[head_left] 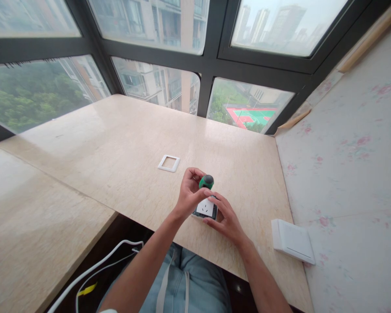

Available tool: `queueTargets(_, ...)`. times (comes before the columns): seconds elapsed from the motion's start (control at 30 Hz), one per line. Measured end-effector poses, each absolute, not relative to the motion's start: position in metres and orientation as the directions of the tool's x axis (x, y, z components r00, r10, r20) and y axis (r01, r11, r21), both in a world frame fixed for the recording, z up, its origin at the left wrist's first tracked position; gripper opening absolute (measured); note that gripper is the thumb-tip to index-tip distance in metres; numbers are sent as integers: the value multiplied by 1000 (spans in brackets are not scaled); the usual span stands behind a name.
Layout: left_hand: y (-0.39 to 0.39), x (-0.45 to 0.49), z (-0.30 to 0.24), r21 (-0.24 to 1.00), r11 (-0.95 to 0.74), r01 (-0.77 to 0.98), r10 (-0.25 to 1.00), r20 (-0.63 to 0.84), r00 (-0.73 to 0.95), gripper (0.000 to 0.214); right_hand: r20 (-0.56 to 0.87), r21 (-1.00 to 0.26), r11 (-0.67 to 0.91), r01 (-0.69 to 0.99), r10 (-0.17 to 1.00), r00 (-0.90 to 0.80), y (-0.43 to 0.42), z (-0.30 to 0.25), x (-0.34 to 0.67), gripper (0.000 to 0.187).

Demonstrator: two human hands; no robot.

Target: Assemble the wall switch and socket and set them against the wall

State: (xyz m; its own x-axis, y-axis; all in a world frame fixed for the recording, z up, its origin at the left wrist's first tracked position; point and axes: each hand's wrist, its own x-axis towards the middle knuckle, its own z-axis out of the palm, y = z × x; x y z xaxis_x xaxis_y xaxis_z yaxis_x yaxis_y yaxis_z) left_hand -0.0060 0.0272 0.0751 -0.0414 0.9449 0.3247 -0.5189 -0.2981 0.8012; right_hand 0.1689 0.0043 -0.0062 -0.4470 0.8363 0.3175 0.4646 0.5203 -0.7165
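My left hand [191, 194] is closed around a screwdriver [206, 181] with a green and black handle. The handle's end points up toward me, and its shaft is hidden behind the fingers. Below it, a wall socket [205, 208] with a white face and dark surround lies on the stone sill. My right hand [226, 218] grips the socket from the right, thumb at the near edge and fingers at the far edge. Farther off to the left lies a white square cover frame [169, 163], flat and apart from both hands.
A white switch box [293, 241] stands at the right, against the flowered wall [342, 187]. Dark-framed windows [211, 61] border the far side of the sill [127, 143]. White cables [99, 264] hang below the sill's near edge at the left.
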Motion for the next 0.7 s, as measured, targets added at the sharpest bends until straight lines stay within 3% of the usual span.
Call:
queueTargets(0.27,21,-5,74,864,-314,-392,949,297,-105,37,321,-712,520,472,839,-440,4,-7,169,60)
queueTargets(0.53,30,-8,74,797,-117,-593,977,201,77,54,294,-725,498,475,848,-441,4,-2,168,58)
queueTargets(0.7,33,-6,70,789,-176,-589,955,283,93,50,297,-721,502,478,846,-442,4,-2,168,58)
